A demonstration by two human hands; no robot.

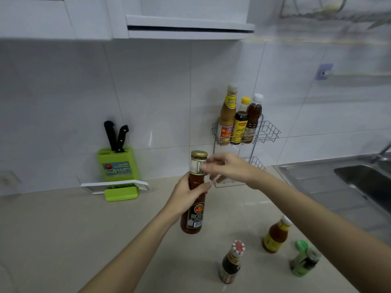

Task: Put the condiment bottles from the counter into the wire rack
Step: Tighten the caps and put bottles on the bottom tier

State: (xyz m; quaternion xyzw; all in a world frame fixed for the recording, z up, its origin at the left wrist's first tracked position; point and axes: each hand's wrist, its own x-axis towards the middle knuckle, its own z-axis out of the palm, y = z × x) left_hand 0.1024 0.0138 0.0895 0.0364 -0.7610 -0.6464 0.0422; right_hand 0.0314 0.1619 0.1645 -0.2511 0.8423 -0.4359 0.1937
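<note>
While the left hand (pixel 186 195) wraps its fingers around the shoulder of a tall glass ketchup bottle (pixel 193 199), lifted clear of the beige counter (pixel 63 229) in front of the wire rack (pixel 251 134), the right hand (pixel 224 168) meets the bottle's neck with thumb and fingertips lightly pinched at the pale neck label, just under the gold metal cap; whether it truly grips is hard to tell through the blur. Red sauce fills the bottle, and a dark label covers its lower half. The rack is thin white wire in two tiers, fixed to glossy white wall tiles. Its upper basket holds three upright bottles packed at its left end: a tan sauce bottle (pixel 227 117) with a yellow neck band, a dark yellow-capped seasoning bottle (pixel 241 123), and a brown white-capped bottle (pixel 254 117). Below the rack, nearer the camera, three containers stand on the smooth counter: a dark bottle (pixel 231 263) with a red-and-white cap, an amber bottle (pixel 276 235) with a yellow label, and a small green-lidded shaker (pixel 304 259). Left of the rack, a lime-green plastic knife block (pixel 117 163) holds two black-handled knives. Right of the rack lies a stainless steel sink (pixel 359 178).
</note>
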